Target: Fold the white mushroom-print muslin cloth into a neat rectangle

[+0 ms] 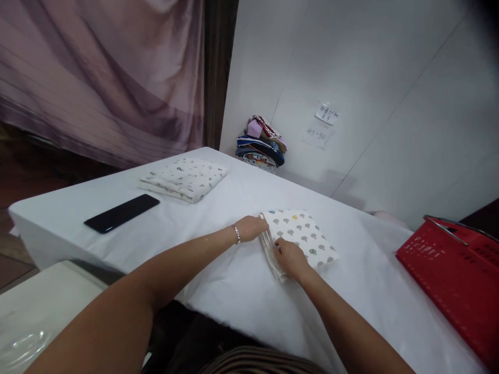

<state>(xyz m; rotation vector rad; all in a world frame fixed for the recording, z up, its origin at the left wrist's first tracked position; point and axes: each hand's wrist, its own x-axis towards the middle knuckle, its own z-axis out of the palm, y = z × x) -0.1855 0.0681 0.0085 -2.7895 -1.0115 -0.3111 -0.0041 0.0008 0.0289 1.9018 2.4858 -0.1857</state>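
A folded white cloth printed with grey mushroom-like shapes and a few coloured ones lies on the white-covered table in front of me. Its layered edges face left. My left hand, with a silver bracelet at the wrist, is closed on the far left corner of these layers. Nearer to me, my right hand grips the same layered edge with bent fingers; part of its grasp is hidden. Farther left rests a second folded white cloth with small dark prints, touched by neither hand.
A black phone lies on the left of the table. At the far edge, a stack of folded fabrics stands by the white wall. A red plastic basket is at the right. A pale stool-like surface sits lower left.
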